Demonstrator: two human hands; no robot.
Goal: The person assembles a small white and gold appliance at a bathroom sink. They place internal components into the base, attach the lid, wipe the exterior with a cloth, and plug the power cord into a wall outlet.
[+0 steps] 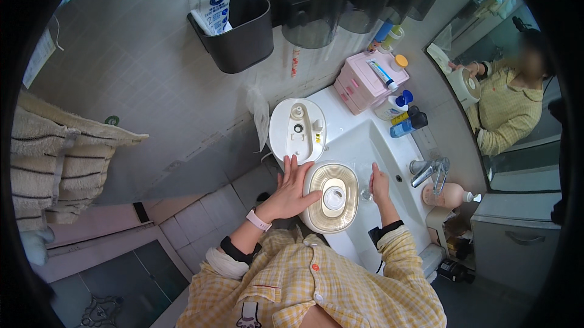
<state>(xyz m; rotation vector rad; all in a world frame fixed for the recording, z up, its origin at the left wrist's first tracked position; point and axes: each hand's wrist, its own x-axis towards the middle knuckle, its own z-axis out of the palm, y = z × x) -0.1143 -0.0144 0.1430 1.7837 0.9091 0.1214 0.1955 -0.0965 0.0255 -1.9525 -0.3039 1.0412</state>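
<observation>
A white oval humidifier water tank [314, 221] stands close in front of me at the sink's left front, its beige ribbed face up with a round white cap in the middle. My left hand [291, 191] holds its left side, thumb over the rim and the other fingers spread toward the far end. The white humidifier base [283, 136], inner side up, sits just beyond those fingertips. My right hand [381, 187] hovers over the basin, right of the tank and apart from it. Its fingers are curled together; what they hold, if anything, is hidden.
The white sink [389, 151] has a chrome faucet [429, 171] on its right. Beside that stands a pink pump bottle [444, 195]. Behind are several bottles [407, 122] and a pink drawer box [362, 78]. A dark wall holder [240, 42] hangs above; towels [73, 164] hang left.
</observation>
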